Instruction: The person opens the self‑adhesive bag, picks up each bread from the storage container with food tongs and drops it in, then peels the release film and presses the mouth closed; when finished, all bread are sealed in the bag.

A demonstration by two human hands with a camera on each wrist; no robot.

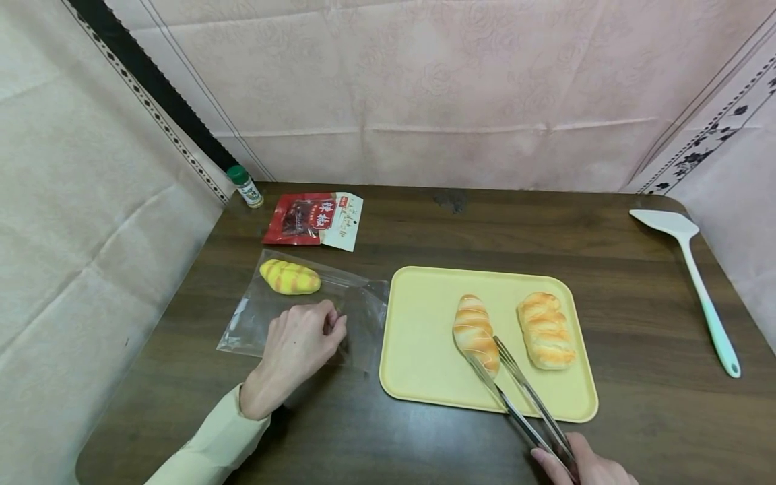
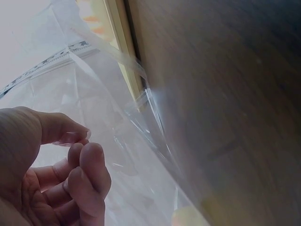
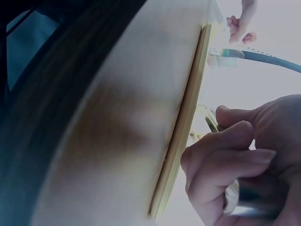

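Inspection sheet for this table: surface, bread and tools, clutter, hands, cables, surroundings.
Surface: wooden table, dark mark near the back edge.
Job's things: yellow bread, seemingly inside the clear bag; roll and loaf on the yellow tray; tongs straddling the roll.
Clutter: green-capped bottle, red-and-white packet, spatula, all off the tray.
Left hand: curled over the clear bag; whether it pinches the bag is unclear.
Right hand: holds the tongs.
Cables: nothing seen.
Surroundings: pale cloth behind the table and on both sides.
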